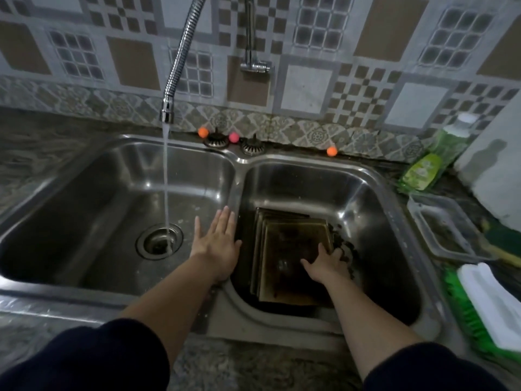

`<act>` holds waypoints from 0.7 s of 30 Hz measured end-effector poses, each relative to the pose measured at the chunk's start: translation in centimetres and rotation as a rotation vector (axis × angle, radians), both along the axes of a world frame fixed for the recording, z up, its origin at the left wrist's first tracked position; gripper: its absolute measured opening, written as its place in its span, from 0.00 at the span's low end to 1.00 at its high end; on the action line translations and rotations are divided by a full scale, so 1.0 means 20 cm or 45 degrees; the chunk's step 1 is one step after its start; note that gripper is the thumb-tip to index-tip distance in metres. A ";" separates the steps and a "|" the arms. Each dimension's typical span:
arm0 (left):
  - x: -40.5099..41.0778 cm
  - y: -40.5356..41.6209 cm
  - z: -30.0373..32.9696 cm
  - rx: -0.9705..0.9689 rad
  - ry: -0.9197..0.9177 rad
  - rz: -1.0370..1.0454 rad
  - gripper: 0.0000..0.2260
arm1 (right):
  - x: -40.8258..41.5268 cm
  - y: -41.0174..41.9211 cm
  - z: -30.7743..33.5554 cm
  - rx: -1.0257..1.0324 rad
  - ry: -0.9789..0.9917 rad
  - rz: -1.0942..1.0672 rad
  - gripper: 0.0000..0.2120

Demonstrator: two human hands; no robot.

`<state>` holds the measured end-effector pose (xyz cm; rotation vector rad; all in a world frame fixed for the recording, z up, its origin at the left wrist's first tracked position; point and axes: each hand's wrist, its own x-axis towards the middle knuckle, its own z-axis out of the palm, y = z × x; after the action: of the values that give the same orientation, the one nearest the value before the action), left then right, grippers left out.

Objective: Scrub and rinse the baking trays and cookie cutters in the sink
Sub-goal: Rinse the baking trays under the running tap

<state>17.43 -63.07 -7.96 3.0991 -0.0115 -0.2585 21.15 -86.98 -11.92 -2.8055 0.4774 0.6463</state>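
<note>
Baking trays (293, 258) sit stacked flat in the bottom of the sink's (324, 165) right basin, dark and greasy-looking, with a small dark heap at their right edge that may be the cookie cutters — too murky to tell.

From the head view, the right hand (327, 262) reaches down onto the right edge of the top tray; its fingers lie spread over tray and heap, and whether they pinch anything cannot be told. The left hand (217, 244) is flat, fingers straight, resting on the divider just left of the trays and gripping nothing.

As for progress, the job looks barely begun. Water runs from the hose tap (174, 80) into the left basin, well apart from the trays, which appear unscrubbed and show no suds. No tool is in either hand, so scrubbing and rinsing of every piece seem still ahead.

Around the sink, the counter is dark mottled stone. To the right of the basin lie a green bottle of dish soap (428, 165), a clear plastic tub (439, 227), and a green brush with a white back (485, 300) — each near the rim. Behind the sink stands a patterned tile wall, with three small bright balls and two strainers along the back ledge. The room is dim.
</note>
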 end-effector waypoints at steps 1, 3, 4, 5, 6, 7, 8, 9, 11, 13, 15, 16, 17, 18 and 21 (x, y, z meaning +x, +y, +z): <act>0.00 0.00 0.00 -0.006 0.010 -0.002 0.28 | 0.00 0.01 -0.01 -0.024 0.031 0.010 0.38; 0.00 0.00 0.00 -0.013 0.022 -0.006 0.28 | 0.01 0.01 -0.02 -0.055 0.072 0.032 0.38; 0.00 0.01 0.00 -0.012 0.022 -0.007 0.28 | 0.01 0.01 -0.03 -0.061 0.091 0.042 0.38; -0.01 0.01 0.00 -0.012 0.023 -0.011 0.28 | 0.01 0.00 -0.03 -0.066 0.107 0.048 0.38; -0.01 0.00 0.01 -0.010 0.022 -0.017 0.28 | 0.01 0.01 -0.02 -0.069 0.117 0.048 0.38; -0.01 0.01 0.01 -0.006 0.025 -0.024 0.28 | 0.02 0.01 -0.01 -0.073 0.122 0.046 0.38; -0.01 0.01 0.01 -0.007 0.025 -0.033 0.28 | 0.02 0.02 0.00 -0.081 0.120 0.038 0.37; -0.01 0.01 0.01 -0.016 0.026 -0.039 0.28 | 0.02 0.02 0.02 -0.082 0.120 0.028 0.36; -0.02 0.01 0.01 -0.040 0.059 -0.047 0.29 | 0.04 0.04 0.07 -0.067 0.070 0.050 0.34; -0.02 0.03 0.05 -0.089 0.082 -0.068 0.30 | 0.09 0.07 0.13 -0.013 -0.075 0.106 0.30; 0.02 0.08 0.15 -0.188 -0.113 -0.104 0.29 | 0.17 0.11 0.20 0.076 -0.304 0.199 0.27; 0.06 0.12 0.22 -0.231 -0.345 -0.140 0.27 | 0.22 0.15 0.26 0.140 -0.409 0.249 0.25; 0.09 0.16 0.31 -0.242 -0.588 -0.178 0.26 | 0.27 0.19 0.32 0.215 -0.498 0.288 0.24; 0.13 0.21 0.41 -0.254 -0.806 -0.207 0.26 | 0.31 0.23 0.40 0.282 -0.582 0.323 0.23; 0.27 0.37 0.69 -0.292 -1.226 -0.145 0.25 | 0.43 0.38 0.63 0.485 -0.858 0.438 0.21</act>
<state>22.76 -55.57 5.90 2.6680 -0.2170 1.1318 29.82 -79.45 0.70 -2.5269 -0.2348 -0.1674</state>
